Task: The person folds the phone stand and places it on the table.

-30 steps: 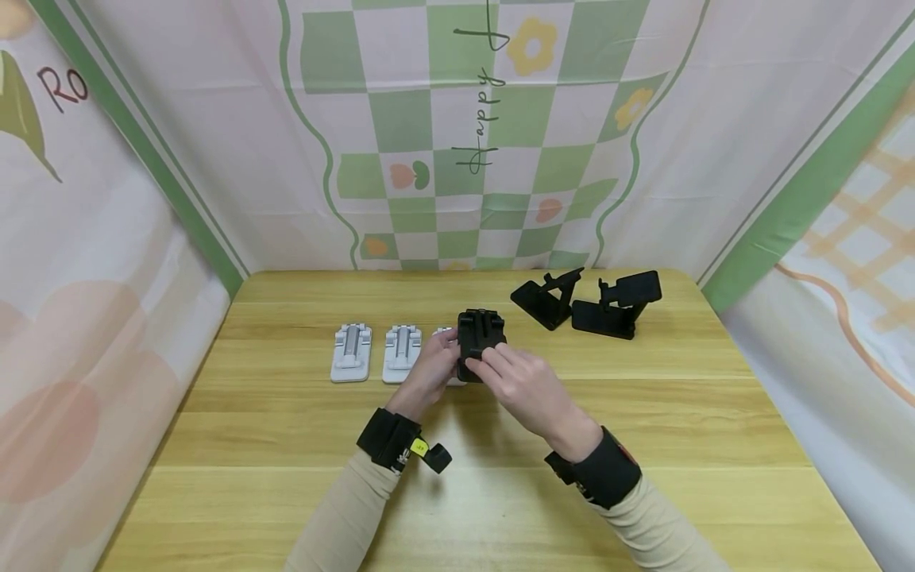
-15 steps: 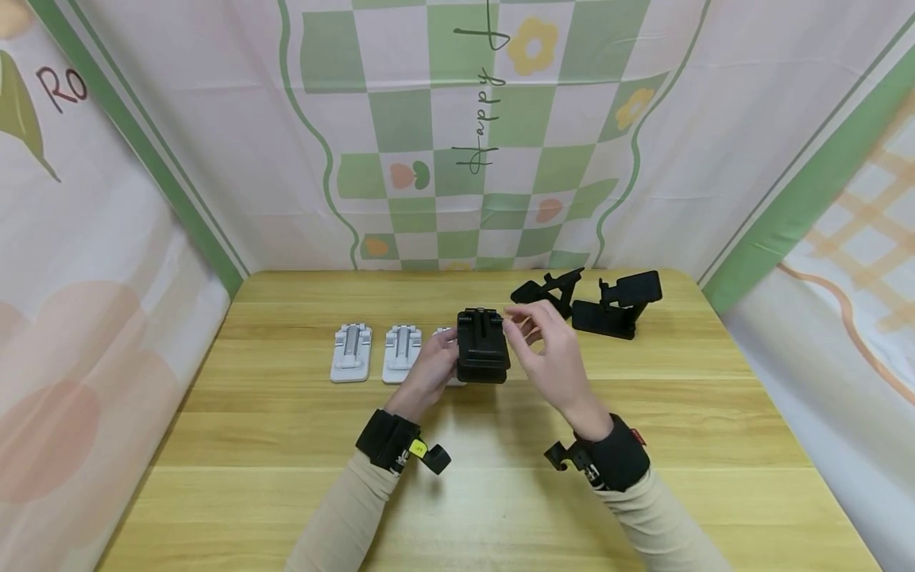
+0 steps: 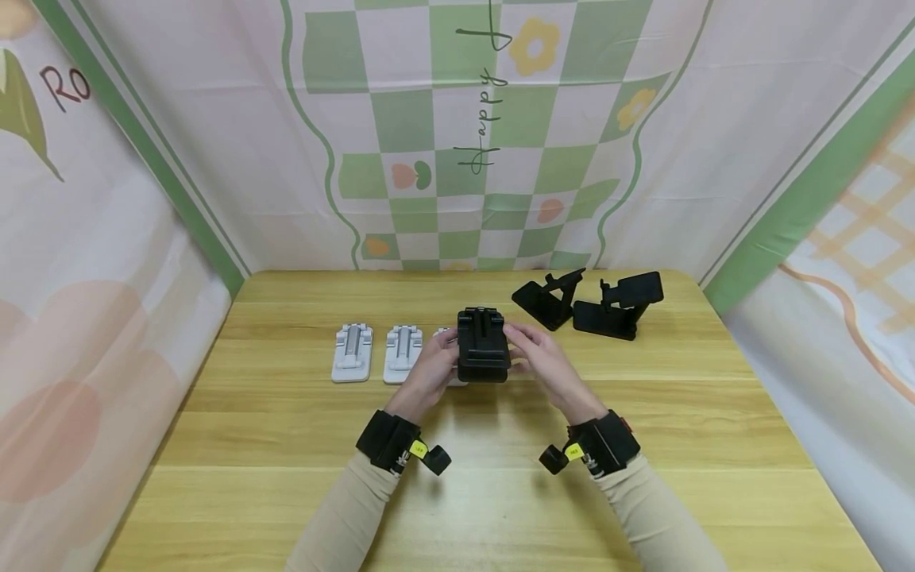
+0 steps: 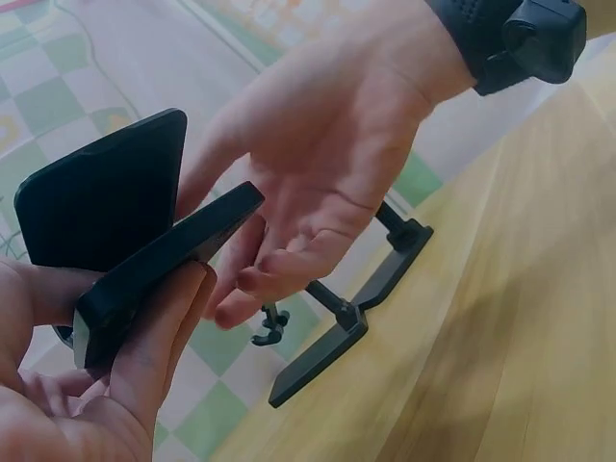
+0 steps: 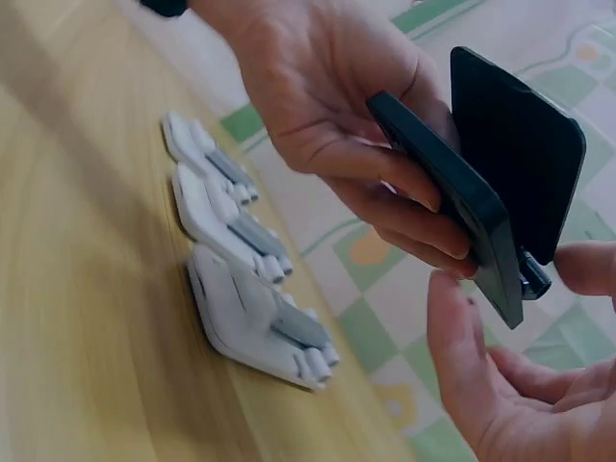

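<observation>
A black folding phone stand [image 3: 482, 349] is held up above the table, its upper plate [image 5: 515, 144] swung away from the base [image 5: 448, 183] in a narrow V. My left hand [image 3: 427, 372] grips the base from the left, fingers underneath. On the other side my right hand [image 3: 549, 369] has its thumb at the stand's upper right edge. Its other fingers are loosely bent below and beside the base, not closed around it, as the left wrist view shows. Behind my left hand, a white phone stand [image 5: 260, 318] is partly hidden in the head view.
Two more folded white phone stands [image 3: 352, 353] [image 3: 403, 354] lie in the same row to the left. At the back right, two black phone stands [image 3: 546, 300] [image 3: 618, 306] stand unfolded on the wooden table [image 3: 486, 508]. A patterned cloth [image 3: 465, 119] hangs behind the table.
My right hand let go of the stand's front, swung out to the right, then came back to its right edge. My left hand keeps its hold in about the same place.
</observation>
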`<action>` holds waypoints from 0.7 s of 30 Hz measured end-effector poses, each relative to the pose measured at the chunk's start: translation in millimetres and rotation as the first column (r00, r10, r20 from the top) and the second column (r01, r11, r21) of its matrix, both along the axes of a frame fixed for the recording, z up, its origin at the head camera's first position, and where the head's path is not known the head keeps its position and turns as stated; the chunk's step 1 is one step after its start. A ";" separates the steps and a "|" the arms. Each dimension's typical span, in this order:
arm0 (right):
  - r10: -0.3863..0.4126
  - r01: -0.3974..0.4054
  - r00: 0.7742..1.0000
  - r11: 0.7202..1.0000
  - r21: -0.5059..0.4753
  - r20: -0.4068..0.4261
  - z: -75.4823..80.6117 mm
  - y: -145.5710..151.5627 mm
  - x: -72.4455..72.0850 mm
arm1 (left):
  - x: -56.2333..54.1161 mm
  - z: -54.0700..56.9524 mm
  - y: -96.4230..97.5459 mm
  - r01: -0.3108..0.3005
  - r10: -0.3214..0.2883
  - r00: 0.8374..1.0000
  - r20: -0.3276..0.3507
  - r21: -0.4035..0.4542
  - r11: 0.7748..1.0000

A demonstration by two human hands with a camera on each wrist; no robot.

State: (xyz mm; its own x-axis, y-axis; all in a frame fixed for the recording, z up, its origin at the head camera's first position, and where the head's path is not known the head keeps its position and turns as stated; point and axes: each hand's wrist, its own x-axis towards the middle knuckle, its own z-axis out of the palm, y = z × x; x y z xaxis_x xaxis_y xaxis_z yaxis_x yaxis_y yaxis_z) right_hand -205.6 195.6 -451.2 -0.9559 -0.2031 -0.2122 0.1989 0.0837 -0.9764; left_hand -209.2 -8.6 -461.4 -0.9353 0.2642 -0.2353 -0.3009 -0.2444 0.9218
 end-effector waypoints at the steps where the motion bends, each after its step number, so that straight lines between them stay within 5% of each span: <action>1: 0.004 -0.003 1.000 1.000 -0.026 0.022 -1.4 0.1 -0.5 | -0.1 -0.1 0.0 -0.001 0.001 1.000 -0.003 0.001 1.000; 10: 0.110 -0.102 0.993 0.977 -0.185 0.031 -1.7 -4.8 -3.2 | -0.7 0.3 -0.3 0.012 -0.012 1.000 -0.006 0.010 1.000; 21: 0.100 -0.087 0.994 0.958 -0.275 0.035 -0.8 -5.2 -4.3 | -0.7 1.4 -2.9 0.034 -0.033 0.999 -0.026 0.021 0.999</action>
